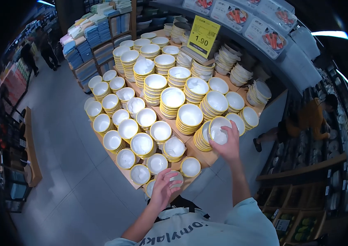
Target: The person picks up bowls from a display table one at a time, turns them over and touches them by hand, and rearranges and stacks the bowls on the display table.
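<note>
Many stacks of white bowls with yellow rims stand on a wooden display table point(208, 158). At the table's right edge my right hand point(228, 144) grips a white bowl point(220, 128) by its right and lower rim, thumb near the bottom and fingers over the side. This bowl is tilted and overlaps a stack of bowls point(200, 140) on its left. My left hand point(164, 187) is at the near corner with its fingers apart and curved, in front of a bowl point(175, 177) that it partly covers. Whether it touches that bowl is unclear.
A yellow price sign point(203, 36) stands at the back of the table, near wrapped bowl stacks point(228, 58). Folded towels point(84, 41) fill a shelf at the back left. On the right, a person in orange point(307, 119) bends by a shelf point(305, 168). Two people stand far left.
</note>
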`<state>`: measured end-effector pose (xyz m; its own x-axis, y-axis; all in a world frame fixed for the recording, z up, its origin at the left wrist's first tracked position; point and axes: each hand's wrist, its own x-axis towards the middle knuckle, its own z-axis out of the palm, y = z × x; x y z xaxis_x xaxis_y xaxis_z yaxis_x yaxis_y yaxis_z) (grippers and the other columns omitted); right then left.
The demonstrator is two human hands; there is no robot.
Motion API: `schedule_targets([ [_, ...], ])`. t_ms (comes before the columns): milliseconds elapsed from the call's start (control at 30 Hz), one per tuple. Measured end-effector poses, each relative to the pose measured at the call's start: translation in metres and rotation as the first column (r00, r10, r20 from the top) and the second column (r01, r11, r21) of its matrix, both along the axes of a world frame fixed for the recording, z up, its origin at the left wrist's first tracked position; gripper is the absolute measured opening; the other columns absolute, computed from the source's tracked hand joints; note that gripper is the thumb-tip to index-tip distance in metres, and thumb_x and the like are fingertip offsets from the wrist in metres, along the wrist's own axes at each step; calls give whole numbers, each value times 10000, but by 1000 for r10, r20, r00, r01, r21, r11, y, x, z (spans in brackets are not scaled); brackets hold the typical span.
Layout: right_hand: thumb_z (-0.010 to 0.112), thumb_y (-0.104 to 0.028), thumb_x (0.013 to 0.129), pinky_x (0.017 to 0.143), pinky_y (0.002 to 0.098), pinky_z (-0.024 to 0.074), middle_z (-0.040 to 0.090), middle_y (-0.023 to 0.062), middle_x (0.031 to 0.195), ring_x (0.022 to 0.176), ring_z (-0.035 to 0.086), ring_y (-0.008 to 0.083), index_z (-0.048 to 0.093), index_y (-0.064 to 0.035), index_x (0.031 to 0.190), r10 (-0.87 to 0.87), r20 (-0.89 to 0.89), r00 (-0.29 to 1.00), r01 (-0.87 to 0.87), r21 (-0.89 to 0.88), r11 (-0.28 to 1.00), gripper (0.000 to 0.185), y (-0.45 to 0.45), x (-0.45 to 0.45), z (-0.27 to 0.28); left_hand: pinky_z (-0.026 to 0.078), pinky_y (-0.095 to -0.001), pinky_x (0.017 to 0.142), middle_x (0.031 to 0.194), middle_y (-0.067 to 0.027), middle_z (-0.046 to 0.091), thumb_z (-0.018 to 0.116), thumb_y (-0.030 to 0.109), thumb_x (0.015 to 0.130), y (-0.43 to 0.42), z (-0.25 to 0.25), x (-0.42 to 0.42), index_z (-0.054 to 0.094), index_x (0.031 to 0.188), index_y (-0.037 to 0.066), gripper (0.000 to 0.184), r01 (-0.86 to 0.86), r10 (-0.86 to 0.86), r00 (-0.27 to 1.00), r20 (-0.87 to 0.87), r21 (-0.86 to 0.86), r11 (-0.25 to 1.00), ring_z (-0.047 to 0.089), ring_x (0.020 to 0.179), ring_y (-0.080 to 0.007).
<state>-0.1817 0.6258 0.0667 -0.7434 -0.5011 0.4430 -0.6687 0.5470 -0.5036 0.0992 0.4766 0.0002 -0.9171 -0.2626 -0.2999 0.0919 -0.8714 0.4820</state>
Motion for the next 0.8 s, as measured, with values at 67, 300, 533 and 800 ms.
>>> schedule_targets([
  [67, 905, -327, 660, 1127, 521, 344, 374, 234, 1501, 1338, 416, 417, 577, -58, 1193, 9, -7, 1000, -9, 46, 999, 681, 2, -8, -11, 552, -404, 895, 1354, -149, 561, 568, 258, 999, 4, -2, -6, 419, 1409, 101, 464, -67, 67, 997, 25, 1, 998, 613, 1135, -298],
  [300, 892, -395, 663, 1164, 662, 154, 413, 262, 1436, 1345, 407, 433, 554, -41, 1159, 61, -79, 995, -51, 116, 992, 697, 2, -24, -24, 546, -367, 877, 1322, -119, 577, 570, 255, 1000, 34, -12, -30, 444, 1381, 98, 431, -200, 204, 974, 99, -41, 979, 621, 1108, -280],
  [533, 894, -387, 648, 1187, 641, 83, 407, 275, 1441, 1387, 381, 409, 527, -41, 1167, 106, -87, 991, -92, 151, 984, 724, 0, -18, -20, 534, -366, 863, 1311, -111, 584, 577, 258, 997, 50, -12, -40, 447, 1380, 96, 436, -218, 226, 965, 135, -69, 973, 612, 1104, -272],
  [800, 885, -457, 670, 1170, 677, 99, 396, 255, 1429, 1377, 382, 401, 524, -49, 1173, 85, -70, 994, -64, 261, 963, 741, -1, -27, -28, 512, -369, 878, 1309, -102, 587, 580, 253, 994, 53, -14, -44, 460, 1361, 95, 417, -273, 281, 952, 121, -78, 959, 610, 1088, -257],
])
